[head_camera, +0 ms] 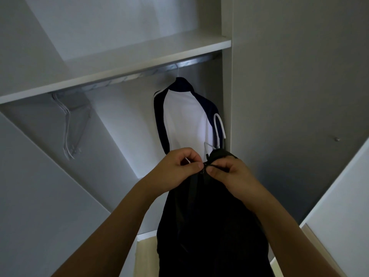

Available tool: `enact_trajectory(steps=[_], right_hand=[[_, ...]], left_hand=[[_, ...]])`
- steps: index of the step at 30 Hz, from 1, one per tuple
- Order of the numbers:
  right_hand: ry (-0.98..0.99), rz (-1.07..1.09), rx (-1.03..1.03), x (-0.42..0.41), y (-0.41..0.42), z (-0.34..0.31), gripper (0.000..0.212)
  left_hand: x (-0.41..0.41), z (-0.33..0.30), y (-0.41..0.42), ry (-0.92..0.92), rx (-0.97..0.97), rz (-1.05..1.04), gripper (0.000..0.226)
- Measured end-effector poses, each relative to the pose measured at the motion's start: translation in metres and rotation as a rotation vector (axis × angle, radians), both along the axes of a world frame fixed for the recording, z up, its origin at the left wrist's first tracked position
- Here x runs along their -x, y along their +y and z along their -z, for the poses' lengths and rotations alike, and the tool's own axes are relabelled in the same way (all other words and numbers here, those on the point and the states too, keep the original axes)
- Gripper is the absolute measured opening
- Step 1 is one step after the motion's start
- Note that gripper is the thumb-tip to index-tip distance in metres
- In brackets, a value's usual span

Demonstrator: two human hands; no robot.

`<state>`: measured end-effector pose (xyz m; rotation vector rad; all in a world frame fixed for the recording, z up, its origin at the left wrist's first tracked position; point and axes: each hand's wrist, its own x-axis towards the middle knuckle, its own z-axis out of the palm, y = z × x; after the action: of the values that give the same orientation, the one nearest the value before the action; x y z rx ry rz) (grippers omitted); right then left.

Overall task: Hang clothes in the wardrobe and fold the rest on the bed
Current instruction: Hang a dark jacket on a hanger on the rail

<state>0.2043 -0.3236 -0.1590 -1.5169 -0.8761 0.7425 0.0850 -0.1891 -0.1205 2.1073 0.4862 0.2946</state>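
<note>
Between my two hands, at the collar of the black zip-front jacket [211, 226], lies the work. My left hand [179, 166] is curled, thumb and forefinger pinching the left collar edge, with a white sliver showing inside the grip, probably the hanger. My right hand [229, 168] is likewise curled, pinching what looks like the zip pull; too dark to be sure.

Risks, as I judge them: the collar slipping off its hanger if I tug the zip hard, or fabric catching in the teeth.

Just beyond my fingertips hangs the white-and-navy raglan jacket [185, 116] from the metal wardrobe rail [179, 63]. Far left of my hands, pale empty hangers [69, 120] cluster under the white shelf [111, 62].

No brand, label or writing is legible.
</note>
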Motion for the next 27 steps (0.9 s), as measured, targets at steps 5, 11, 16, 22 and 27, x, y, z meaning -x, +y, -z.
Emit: enact_trajectory(steps=[5,11,16,22,27], right_hand=[[0.017,-0.006,0.006,-0.002,-0.003,-0.005,0.018],[0.124,-0.008,-0.038,0.001,-0.003,-0.01,0.031],[0.158,0.017,-0.043,0.0,-0.004,-0.013,0.029],[0.154,0.124,-0.034,-0.004,-0.001,-0.012,0.022],[0.145,0.14,-0.031,-0.006,0.004,-0.013,0.019]], left_hand=[[-0.006,0.001,0.003,0.002,-0.222,0.005,0.007],[-0.011,0.007,-0.003,-0.056,-0.099,-0.003,0.012],[0.0,0.022,-0.01,-0.238,-0.214,-0.057,0.007],[0.004,0.031,-0.006,-0.226,-0.759,-0.018,0.016],[0.002,0.034,-0.013,-0.14,-0.971,-0.042,0.021]])
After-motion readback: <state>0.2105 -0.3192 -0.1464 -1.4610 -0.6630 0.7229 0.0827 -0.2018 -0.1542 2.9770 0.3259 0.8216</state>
